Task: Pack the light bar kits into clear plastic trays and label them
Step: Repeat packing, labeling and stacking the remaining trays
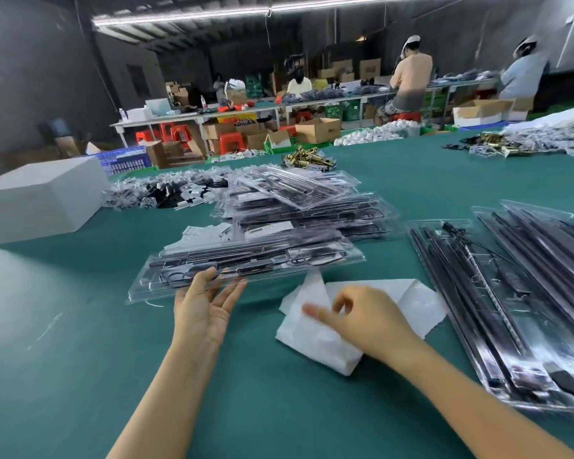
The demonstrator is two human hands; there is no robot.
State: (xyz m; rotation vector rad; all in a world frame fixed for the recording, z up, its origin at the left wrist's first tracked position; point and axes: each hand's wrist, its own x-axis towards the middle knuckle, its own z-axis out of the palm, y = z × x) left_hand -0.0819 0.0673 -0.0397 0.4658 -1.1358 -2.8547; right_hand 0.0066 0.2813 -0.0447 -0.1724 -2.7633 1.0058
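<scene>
hands at a packed tray and a label sheet on the green table (80, 376)

my left hand (203, 304) lies palm up, fingers spread and straight, tips under the near edge of the closed clear tray (246, 265) of dark light bar parts. my right hand (367, 321) has its grip pinched on a curled white label sheet (315, 329) just beside it. more filled trays (299, 207) sit stacked behind.

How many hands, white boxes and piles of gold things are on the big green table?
Hands: 2, left hand and right hand
White box: 1
Gold piles: 2, one in the middle, one at far right
Total: 5
</scene>
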